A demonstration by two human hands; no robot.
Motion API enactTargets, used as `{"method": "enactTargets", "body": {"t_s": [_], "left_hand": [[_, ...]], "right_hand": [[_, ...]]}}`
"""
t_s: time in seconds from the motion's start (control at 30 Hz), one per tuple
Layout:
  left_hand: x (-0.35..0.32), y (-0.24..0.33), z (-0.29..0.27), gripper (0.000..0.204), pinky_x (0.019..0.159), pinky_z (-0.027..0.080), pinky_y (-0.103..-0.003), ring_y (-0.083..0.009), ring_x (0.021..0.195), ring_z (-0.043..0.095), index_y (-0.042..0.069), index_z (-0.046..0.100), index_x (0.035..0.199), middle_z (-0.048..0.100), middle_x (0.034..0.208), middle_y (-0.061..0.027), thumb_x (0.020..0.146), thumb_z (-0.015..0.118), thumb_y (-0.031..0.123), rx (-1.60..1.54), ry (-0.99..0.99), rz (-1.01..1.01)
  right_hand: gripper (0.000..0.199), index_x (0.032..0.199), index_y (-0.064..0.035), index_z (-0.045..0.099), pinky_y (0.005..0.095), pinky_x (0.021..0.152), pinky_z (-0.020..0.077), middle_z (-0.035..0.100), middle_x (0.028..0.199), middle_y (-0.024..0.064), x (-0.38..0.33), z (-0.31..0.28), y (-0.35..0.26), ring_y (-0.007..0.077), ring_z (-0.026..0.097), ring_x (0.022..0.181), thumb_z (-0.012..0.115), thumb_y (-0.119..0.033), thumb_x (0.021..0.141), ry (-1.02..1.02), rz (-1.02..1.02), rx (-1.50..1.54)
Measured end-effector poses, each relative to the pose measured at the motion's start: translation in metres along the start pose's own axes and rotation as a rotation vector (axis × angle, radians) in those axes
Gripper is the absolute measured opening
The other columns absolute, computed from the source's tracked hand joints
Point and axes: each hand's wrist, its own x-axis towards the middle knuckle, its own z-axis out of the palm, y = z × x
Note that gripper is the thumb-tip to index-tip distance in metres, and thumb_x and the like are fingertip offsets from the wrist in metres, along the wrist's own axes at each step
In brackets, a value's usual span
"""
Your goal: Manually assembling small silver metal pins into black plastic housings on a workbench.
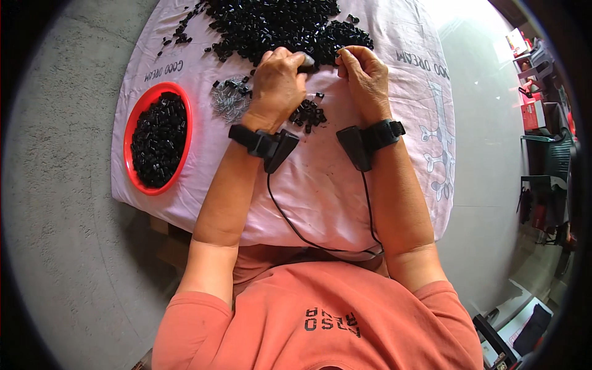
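Fingers curled, my left hand (277,86) is at the near edge of a big heap of small black plastic pieces (277,28). A greyish covering shows at its thumb tip, with something dark beside it; what the fingers hold is hidden. To its right, my right hand (365,74) has thumb and forefinger pinched together at the heap's edge, on something too small to name. Thin silver pins or nails (229,103) lie in a loose pile just left of my left hand. A small cluster of black pieces (308,115) rests between my wrists.
A red oval basin (128,148) full of black pieces stands at the table's left. The pale pink printed cloth (320,197) covers the table. Black wrist straps carry devices whose cables (287,216) hang toward my lap. Shelves with goods and stacked chairs (558,154) stand far right.
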Motion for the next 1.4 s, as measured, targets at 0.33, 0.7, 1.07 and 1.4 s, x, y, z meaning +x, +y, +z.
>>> {"method": "enactTargets", "body": {"t_s": [0.33,0.7,1.07,1.4], "left_hand": [[-0.014,-0.012,-0.011,0.014,0.079,0.055,-0.040,-0.0315,0.086,0.067,0.005,0.074,0.098,0.068,0.093,-0.0123,0.084,0.071,0.005,-0.118,0.038,-0.065],[-0.003,0.007,0.001,0.013,0.085,0.053,-0.045,-0.0337,0.095,0.065,0.008,0.073,0.088,0.068,0.094,-0.0115,0.080,0.078,0.017,0.017,-0.069,-0.074],[-0.018,-0.007,-0.029,0.011,0.074,0.051,-0.024,-0.0057,0.087,0.064,0.002,0.071,0.108,0.072,0.098,-0.0012,0.100,0.065,0.006,-0.828,-0.069,-0.434],[-0.022,-0.008,-0.024,0.017,0.080,0.051,-0.020,-0.0054,0.087,0.064,0.005,0.073,0.115,0.073,0.101,-0.0011,0.100,0.065,0.006,-1.192,0.023,-0.542]], "right_hand": [[0.014,0.107,-0.0029,0.066,0.0221,0.062,0.0516,0.071,0.086,0.0018,-0.007,0.011,-0.008,0.0146,0.075,0.081,0.063,-0.016,0.103,-0.007,0.091,-0.119],[0.009,0.100,-0.0006,0.068,0.0233,0.061,0.0528,0.071,0.075,0.0037,-0.005,0.009,0.003,0.0089,0.070,0.067,0.065,-0.009,0.099,-0.016,-0.026,-0.139],[0.010,0.105,-0.0036,0.068,0.0199,0.057,0.0470,0.070,0.083,0.0005,-0.015,0.018,-0.015,0.0054,0.067,0.071,0.064,-0.013,0.103,-0.269,0.017,-0.111],[0.013,0.107,-0.0015,0.067,0.0208,0.060,0.0514,0.069,0.086,0.0013,-0.023,0.027,-0.017,0.0071,0.067,0.072,0.063,-0.013,0.103,-0.368,0.090,-0.123]]}}
